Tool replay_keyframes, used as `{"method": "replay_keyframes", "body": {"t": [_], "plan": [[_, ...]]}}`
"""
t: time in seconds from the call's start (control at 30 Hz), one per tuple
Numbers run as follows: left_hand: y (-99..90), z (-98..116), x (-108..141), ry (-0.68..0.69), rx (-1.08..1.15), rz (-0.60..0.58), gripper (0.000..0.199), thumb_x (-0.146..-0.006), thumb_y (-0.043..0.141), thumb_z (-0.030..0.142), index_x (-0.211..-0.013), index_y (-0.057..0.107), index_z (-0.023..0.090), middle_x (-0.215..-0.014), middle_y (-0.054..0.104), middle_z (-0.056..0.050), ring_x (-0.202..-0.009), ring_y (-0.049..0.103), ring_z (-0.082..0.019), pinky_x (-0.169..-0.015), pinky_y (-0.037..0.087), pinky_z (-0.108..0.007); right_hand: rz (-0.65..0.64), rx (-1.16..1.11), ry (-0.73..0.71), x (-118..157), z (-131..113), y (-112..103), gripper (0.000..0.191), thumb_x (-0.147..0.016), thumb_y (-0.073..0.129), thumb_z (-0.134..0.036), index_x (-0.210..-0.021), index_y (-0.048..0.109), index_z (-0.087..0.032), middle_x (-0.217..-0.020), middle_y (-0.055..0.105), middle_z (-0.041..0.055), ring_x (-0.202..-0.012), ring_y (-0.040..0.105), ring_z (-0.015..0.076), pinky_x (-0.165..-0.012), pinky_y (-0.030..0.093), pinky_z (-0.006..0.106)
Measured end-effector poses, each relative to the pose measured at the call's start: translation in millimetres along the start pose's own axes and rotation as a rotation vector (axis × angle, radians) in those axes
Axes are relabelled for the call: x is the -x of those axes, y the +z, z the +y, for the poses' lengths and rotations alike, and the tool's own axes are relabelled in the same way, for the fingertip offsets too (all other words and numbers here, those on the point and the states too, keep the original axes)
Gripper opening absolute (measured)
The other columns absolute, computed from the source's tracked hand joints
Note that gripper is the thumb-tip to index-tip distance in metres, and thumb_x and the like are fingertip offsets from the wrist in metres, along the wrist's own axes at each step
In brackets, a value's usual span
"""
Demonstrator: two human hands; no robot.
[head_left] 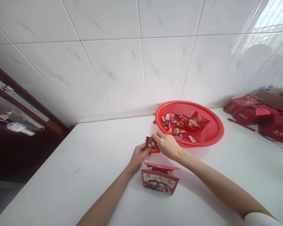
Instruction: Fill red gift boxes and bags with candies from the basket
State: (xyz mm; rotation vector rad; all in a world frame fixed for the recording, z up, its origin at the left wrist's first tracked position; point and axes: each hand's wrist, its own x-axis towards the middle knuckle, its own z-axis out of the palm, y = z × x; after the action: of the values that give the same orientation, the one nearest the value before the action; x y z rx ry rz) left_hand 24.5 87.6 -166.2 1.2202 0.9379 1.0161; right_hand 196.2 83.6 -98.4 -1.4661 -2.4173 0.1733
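Between my two hands, just in front of the basket, are red candy packets [153, 146] with gold print. My left hand [140, 154] pinches them from the left, thumb over the front. My right hand [166, 143] closes on their upper right side, its fingertips partly hidden. A red perforated plastic basket [217, 125] lies behind my right hand, holding several small wrapped sweets [176, 130] and a larger red packet [198, 121]. Nearer to me stands a small pink-red paper gift box [159, 182] with a printed picture on its front and an open top.
Dark red gift boxes [245, 108] and a cardboard carton [272, 98] sit at the far right of the white tabletop [85, 169]. A tiled wall [113, 72] borders the back. On the left is a dark red door [9, 150] with a lock.
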Motion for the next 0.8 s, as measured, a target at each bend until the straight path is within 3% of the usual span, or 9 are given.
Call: {"method": "replay_keyframes", "body": {"t": [0.13, 0.27, 0.4, 0.8], "plan": [[0.0, -0.2, 1.1, 0.018, -0.036, 0.031, 0.034, -0.076, 0.077, 0.048, -0.076, 0.075, 0.014, -0.07, 0.067, -0.003, -0.067, 0.056, -0.017, -0.063, 0.043, -0.027, 0.054, -0.066, 0.016, 0.9, 0.1, 12.9, 0.016, -0.09, 0.049, -0.005, -0.094, 0.061, -0.016, -0.086, 0.059, 0.0069, -0.054, 0.038, 0.0133, -0.05, 0.017, 0.028], [1.9, 1.3, 0.3, 0.045, -0.052, 0.077, 0.035, -0.074, 0.076, 0.049, -0.07, 0.07, 0.016, -0.063, 0.06, 0.0, -0.063, 0.05, -0.015, -0.061, 0.042, -0.025, 0.153, -0.18, 0.036, 0.7, 5.6, 28.7, 0.025, -0.09, 0.046, -0.003, -0.105, 0.061, -0.017, -0.094, 0.06, 0.0084, -0.069, 0.054, 0.0169, -0.057, 0.034, 0.025], [4.5, 3.7, -0.3, 0.068, -0.07, 0.117, 0.036, -0.074, 0.074, 0.051, -0.074, 0.07, 0.016, -0.065, 0.06, 0.0, -0.064, 0.05, -0.015, -0.061, 0.043, -0.025, 0.248, -0.291, 0.051, 3.4, 11.6, 44.2, 0.031, -0.09, 0.044, -0.003, -0.113, 0.06, -0.018, -0.102, 0.061, 0.0105, -0.082, 0.061, 0.0201, -0.069, 0.047, 0.028], [0.6, -3.8, 0.0, 0.128, -0.199, 0.242, 0.037, -0.08, 0.069, 0.051, -0.065, 0.058, 0.019, -0.061, 0.053, 0.002, -0.061, 0.048, -0.014, -0.056, 0.04, -0.023, 0.277, -0.503, 0.182, 11.8, 28.1, 74.5, 0.031, -0.085, 0.046, -0.006, -0.108, 0.062, -0.019, -0.1, 0.066, 0.0106, -0.085, 0.061, 0.0224, -0.071, 0.048, 0.031]]}}
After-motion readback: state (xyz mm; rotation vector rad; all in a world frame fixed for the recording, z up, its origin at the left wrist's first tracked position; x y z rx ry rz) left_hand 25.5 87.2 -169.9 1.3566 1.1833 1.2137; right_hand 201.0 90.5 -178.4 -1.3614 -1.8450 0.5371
